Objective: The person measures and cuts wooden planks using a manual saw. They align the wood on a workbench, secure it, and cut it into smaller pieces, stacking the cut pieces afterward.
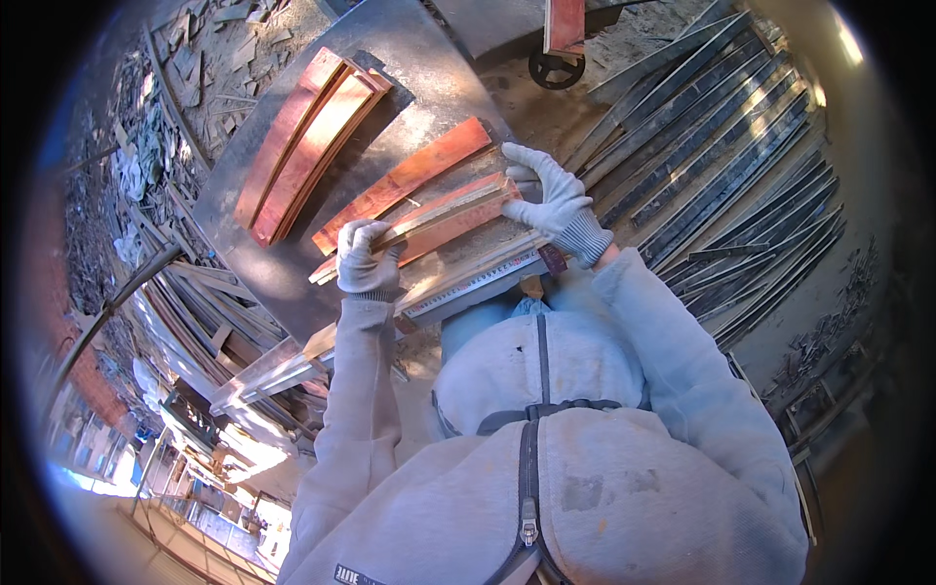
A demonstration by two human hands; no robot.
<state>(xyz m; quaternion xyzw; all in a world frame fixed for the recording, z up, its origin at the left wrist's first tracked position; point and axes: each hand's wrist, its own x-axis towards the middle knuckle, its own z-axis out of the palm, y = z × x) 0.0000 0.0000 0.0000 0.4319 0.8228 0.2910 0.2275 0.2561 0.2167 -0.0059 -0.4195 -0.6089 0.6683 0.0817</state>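
On a dark metal table, a pair of red-faced wooden strips [458, 216] lies slanted in front of me, a pale edge showing along the top. My left hand [369, 259], in a pale knit glove, is closed round their left part. At the right end, my right hand [558, 200], gloved alike, has its fingers spread and its thumb against the strips' end. Just beyond them rests a single red board [405, 180]. Nearest my body runs a pale wooden bar with a measuring scale [478, 283] along its side.
A stack of curved red boards [317, 141] lies at the far left of the metal table [429, 68]. Long dark strips [702, 146] cover the ground to the right. Wood scraps [195, 78] litter the left. A black handwheel [557, 68] stands beyond the table.
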